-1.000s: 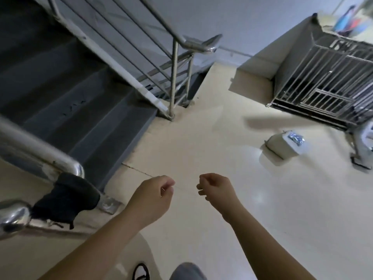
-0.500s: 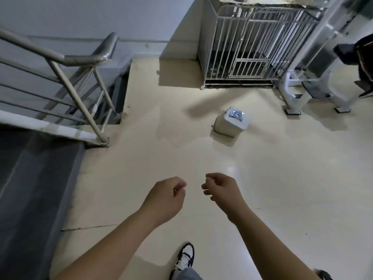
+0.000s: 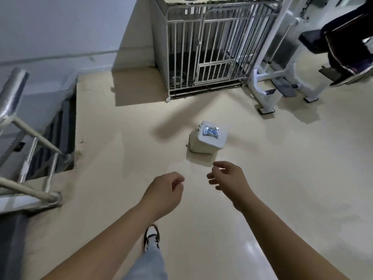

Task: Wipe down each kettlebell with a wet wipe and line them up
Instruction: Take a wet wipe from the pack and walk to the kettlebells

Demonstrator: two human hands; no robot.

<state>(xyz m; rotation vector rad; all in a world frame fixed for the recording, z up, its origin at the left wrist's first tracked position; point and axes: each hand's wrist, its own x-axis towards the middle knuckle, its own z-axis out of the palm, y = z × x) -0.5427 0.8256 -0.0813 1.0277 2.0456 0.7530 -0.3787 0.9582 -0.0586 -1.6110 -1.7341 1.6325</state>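
No kettlebell is in view. A small blue wet-wipe pack [image 3: 211, 130] lies on top of a white box [image 3: 202, 147] that stands on the cream floor ahead of me. My right hand [image 3: 228, 178] hovers just short of the box with relaxed, slightly spread fingers and holds nothing. My left hand [image 3: 164, 190] hangs beside it, loosely curled and empty, farther from the box.
A metal wire cage [image 3: 201, 47] stands against the far wall behind the box. A white gym machine [image 3: 270, 77] is at the right, with another person's legs [image 3: 343, 47] on it. A stairwell with a steel railing [image 3: 30, 138] drops away at the left. My shoe [image 3: 151, 236] is below.
My view has swung right from the stairs toward the box and moved closer to it. My right hand's fingers have loosened from a curl. Both hands stay empty.
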